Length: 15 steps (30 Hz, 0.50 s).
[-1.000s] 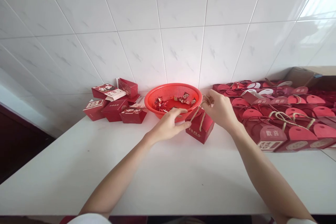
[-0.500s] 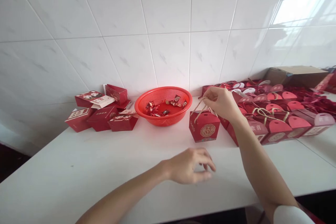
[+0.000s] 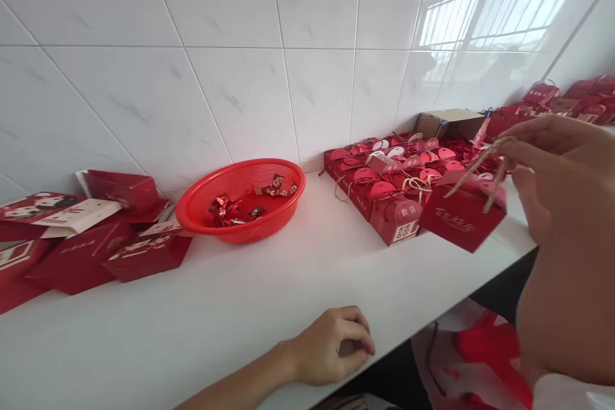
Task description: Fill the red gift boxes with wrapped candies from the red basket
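Observation:
High at the right, my right hand (image 3: 552, 166) pinches the twisted cord handle (image 3: 475, 170) of a small red gift box (image 3: 464, 214). The box hangs tilted from the cord, in front of the rows of similar boxes, with pale lettering on the side facing me. My left hand (image 3: 334, 346) rests near the table's front edge, fingers loosely curled and holding nothing. Behind it stands a red plastic basket (image 3: 240, 234) with small wrapped sweets (image 3: 276, 186) inside.
Rows of red gift boxes (image 3: 355, 195) stand against the tiled wall, with a cardboard box (image 3: 449, 118) behind. More red boxes (image 3: 148, 253) are piled at the left. Red bags (image 3: 542, 93) lie at the far right. A plastic bag (image 3: 461, 365) is below the table (image 3: 202, 320).
My right hand has lifted the gift box off the table and carried it right, towards me. My left hand has settled near the table edge, its fingers more curled. The view has turned right.

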### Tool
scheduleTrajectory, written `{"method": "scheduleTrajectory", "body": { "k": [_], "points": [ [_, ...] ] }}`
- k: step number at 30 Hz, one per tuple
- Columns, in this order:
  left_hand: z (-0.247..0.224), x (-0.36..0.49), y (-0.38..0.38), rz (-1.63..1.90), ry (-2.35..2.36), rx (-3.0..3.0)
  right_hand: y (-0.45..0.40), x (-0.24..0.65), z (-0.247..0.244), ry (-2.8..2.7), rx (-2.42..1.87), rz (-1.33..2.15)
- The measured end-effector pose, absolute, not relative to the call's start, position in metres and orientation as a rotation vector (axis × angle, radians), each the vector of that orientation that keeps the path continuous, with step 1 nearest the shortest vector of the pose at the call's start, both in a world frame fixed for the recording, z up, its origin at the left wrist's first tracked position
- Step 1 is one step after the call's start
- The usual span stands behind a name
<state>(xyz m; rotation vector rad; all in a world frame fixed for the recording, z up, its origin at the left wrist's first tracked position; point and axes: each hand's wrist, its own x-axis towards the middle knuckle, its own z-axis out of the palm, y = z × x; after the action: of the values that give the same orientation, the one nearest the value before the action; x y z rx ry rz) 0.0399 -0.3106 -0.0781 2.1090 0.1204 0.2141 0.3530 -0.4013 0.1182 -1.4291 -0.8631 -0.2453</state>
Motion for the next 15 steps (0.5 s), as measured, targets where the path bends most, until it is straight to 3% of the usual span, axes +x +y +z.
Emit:
{"method": "scheduleTrajectory", "body": {
  "k": [9, 15],
  "points": [
    [-0.079, 0.041, -0.313, 0.186, 0.164, 2.126, -0.430, 0.439, 0.082, -0.552, -2.016, -0.129],
    [-0.078, 0.041, -0.315, 0.186, 0.173, 2.119, -0.426, 0.464, 0.076, -0.394, -2.083, -0.232]
  ]
}}
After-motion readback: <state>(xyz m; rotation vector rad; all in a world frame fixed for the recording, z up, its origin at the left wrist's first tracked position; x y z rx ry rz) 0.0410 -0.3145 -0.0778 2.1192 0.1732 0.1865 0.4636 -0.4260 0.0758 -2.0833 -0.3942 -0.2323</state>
